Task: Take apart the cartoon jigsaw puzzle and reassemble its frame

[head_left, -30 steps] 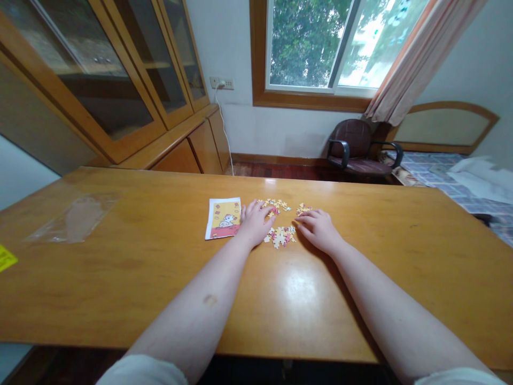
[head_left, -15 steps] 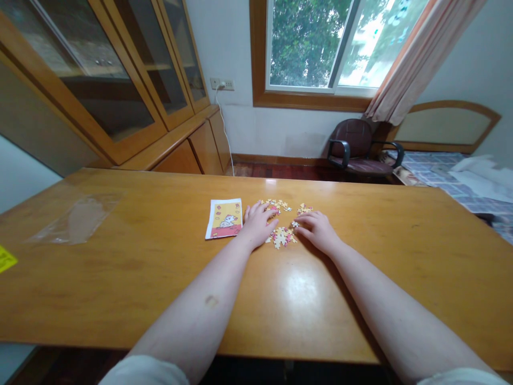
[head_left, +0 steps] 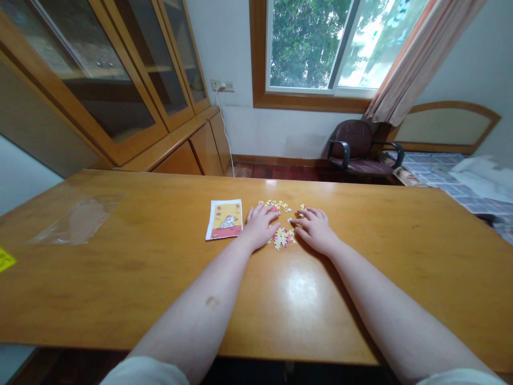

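Small jigsaw puzzle pieces [head_left: 281, 238] in cream, yellow and pink lie in loose groups on the wooden table [head_left: 160, 278]. My left hand [head_left: 262, 226] rests over the left side of them, fingers spread, covering some pieces. On the right, my right hand [head_left: 314, 229] is spread low over the table, its fingertips at a single small piece [head_left: 289, 220] between the hands. More pieces lie beyond the fingers of both hands. Left of my left hand is a picture card [head_left: 225, 219] with a white animal on yellow and pink.
A crumpled clear plastic bag [head_left: 82, 216] lies on the table's left part, and a yellow item [head_left: 5, 259] shows at the left edge. Past the table stand a glass-door cabinet [head_left: 160, 128], an armchair [head_left: 356, 147] and a bed [head_left: 441, 171].
My right hand has shifted slightly left, and the small piece at its fingertips has moved left and away from me. My left hand has barely moved.
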`<action>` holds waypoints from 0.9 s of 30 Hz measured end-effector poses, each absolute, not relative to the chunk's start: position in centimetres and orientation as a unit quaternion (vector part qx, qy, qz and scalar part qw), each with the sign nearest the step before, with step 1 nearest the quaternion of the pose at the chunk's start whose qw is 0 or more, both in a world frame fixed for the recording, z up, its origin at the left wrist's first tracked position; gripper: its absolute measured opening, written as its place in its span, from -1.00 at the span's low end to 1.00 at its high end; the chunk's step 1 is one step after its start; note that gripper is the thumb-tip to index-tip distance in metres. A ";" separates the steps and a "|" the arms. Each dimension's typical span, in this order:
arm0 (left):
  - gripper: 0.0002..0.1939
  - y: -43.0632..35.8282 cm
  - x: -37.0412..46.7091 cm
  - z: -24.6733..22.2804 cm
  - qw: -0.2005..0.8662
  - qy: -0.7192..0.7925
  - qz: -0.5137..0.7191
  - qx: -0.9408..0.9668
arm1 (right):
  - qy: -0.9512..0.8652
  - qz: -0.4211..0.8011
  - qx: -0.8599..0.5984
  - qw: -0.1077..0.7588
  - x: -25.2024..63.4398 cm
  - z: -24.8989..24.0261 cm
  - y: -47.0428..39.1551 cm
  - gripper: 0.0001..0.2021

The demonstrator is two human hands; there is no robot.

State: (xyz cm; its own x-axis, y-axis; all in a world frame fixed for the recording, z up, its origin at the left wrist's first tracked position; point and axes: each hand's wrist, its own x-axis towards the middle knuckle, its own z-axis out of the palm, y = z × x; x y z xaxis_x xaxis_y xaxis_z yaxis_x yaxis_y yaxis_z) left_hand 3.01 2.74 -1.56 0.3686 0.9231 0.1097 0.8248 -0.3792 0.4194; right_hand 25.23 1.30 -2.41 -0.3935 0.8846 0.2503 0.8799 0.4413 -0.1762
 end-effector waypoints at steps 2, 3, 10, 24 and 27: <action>-0.58 2.5 3.0 -1.4 0.151 0.514 0.153 0.831 | -0.846 0.010 -0.514 0.142 24.9 -2.4 1.1 -0.62; -0.58 2.4 3.1 -1.3 0.151 0.504 0.145 0.838 | -0.848 0.011 -0.509 0.145 24.8 -2.5 1.1 -0.60; -0.55 2.2 3.1 -1.5 0.158 0.495 0.110 0.847 | -0.859 0.039 -0.458 0.227 25.9 -2.6 1.7 -0.78; -0.56 2.4 3.2 -1.6 0.146 0.530 0.120 0.827 | -0.874 0.041 -0.425 0.233 25.9 -3.5 2.1 -0.80; -0.56 2.4 3.2 -1.5 0.148 0.535 0.120 0.823 | -0.870 0.025 -0.434 0.232 26.0 -3.5 2.1 -0.83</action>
State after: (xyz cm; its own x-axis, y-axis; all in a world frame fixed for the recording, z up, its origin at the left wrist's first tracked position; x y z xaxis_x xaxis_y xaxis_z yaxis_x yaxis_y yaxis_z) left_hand 3.22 2.44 -1.50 0.3998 0.9158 0.0395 0.8451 -0.3849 0.3711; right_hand 25.99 2.09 -3.47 -0.5161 0.7670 0.3814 0.7433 0.6223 -0.2455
